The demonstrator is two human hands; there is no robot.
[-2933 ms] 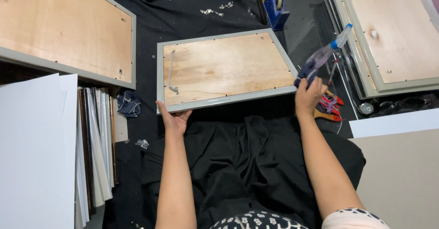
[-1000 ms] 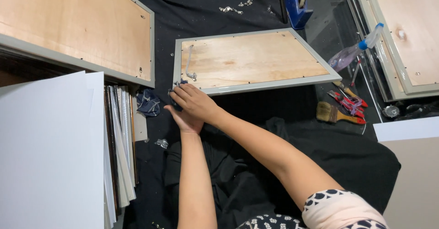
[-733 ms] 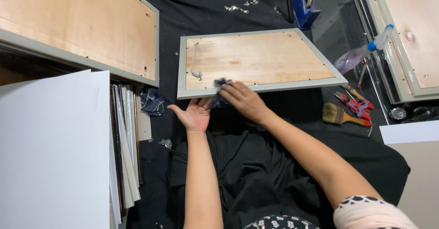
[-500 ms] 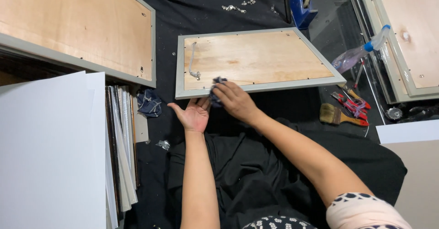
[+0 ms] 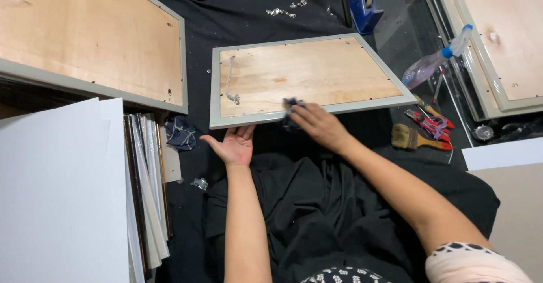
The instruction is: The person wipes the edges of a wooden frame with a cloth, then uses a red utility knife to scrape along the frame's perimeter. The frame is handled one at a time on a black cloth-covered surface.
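Black cloth covers the floor where we kneel, and on it lie several picture frames face down, the largest (image 5: 85, 40) at the upper left with its plywood backing up, another (image 5: 498, 34) at the far right. Between them, straight ahead of us, sits the frame we are working on (image 5: 308, 79): a grey-rimmed rectangle, plywood back showing, a short hanging cord fixed near its left end, lying flat and slightly skewed to our view. A stack of white boards (image 5: 56, 192) stands at our left. Our right hand (image 5: 317, 126) has its fingers closed on a small dark blue rag (image 5: 291, 110), pressing it onto the frame's near rim. Our left hand (image 5: 233, 144) lies open, palm up, fingers relaxed, touching the near edge by the left corner and gripping nothing. To wipe well, we judge it best to brace that edge with the left hand and draw the rag along the rim in even strokes. A spray bottle (image 5: 432, 62), a paintbrush (image 5: 418, 137) and red-handled pliers (image 5: 427, 122) lie to the right; a second crumpled rag, perhaps, sits (image 5: 181, 133) at the left.
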